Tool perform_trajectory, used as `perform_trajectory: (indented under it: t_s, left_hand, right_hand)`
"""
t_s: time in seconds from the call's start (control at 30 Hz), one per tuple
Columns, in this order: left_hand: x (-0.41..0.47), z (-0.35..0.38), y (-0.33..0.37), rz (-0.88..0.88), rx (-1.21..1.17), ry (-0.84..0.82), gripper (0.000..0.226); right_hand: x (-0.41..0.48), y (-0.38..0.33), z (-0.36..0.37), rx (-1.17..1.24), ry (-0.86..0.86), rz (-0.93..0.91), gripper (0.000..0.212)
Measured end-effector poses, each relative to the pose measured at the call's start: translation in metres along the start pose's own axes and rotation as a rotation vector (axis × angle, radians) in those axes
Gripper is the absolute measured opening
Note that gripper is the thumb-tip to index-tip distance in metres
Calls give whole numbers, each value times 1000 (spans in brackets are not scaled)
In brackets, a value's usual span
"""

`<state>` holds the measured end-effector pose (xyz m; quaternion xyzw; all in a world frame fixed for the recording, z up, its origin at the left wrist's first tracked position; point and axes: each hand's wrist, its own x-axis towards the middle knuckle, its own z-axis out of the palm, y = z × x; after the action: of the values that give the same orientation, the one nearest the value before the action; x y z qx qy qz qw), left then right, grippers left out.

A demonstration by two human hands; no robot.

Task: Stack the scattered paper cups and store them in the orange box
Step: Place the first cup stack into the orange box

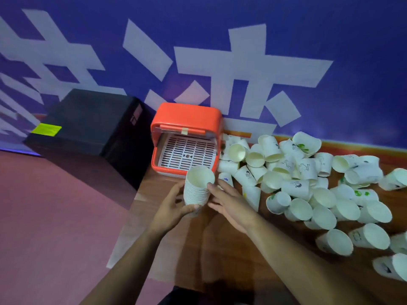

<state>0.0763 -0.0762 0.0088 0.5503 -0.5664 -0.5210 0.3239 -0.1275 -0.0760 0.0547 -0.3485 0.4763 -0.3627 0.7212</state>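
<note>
My left hand is wrapped around the lower part of a tall nested stack of white paper cups, thumb across its near side and fingers curled behind it. My right hand lies flat-fingered against the right side of the same stack, fingers spread and extended, steadying rather than closing around it. The stack stands upright, mouth up, just in front of the orange plastic box with a raised lid, which sits at the far left end of the brown wooden tabletop; a white slotted tray is visible inside the box. To the right, many loose white paper cups with small printed drawings lie scattered on their sides across the tabletop, reaching the blue wall with large white characters. A black rectangular box stands left of the orange one.
</note>
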Motion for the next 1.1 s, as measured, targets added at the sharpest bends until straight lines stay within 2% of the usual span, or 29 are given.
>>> perform_trajectory:
  t_s: [0.2,0.33,0.4,0.5,0.6,0.73,0.93,1.1]
  left_hand:
    - [82,-77,-6,137,64,23,70]
    - [118,-110,-8,89,-121,-164,80]
    - [131,-121,-16,59,-173,-221,75]
    - [145,-129,-30,43,-175,-203,58]
    - [158,-130,-40,8,-179,-177,56]
    - [179,-124,-50,-52,-218,-104,50]
    - [200,-116,-48,-71,-305,-23,45]
    - [215,-116,-49,-83,-270,19,42]
  right_hand:
    - [85,-19,48,-106,74,-90,52]
    - [139,-19,61,-137,154,-126,45]
    - [158,-15,64,-165,205,-130,47]
    - [178,-7,69,-187,203,-131,38]
    - [195,1,72,-160,218,-128,39]
    - [217,4,70,12,271,-39,23]
    - [251,8,63,58,282,-19,26]
    - [279,14,62,111,331,6,20]
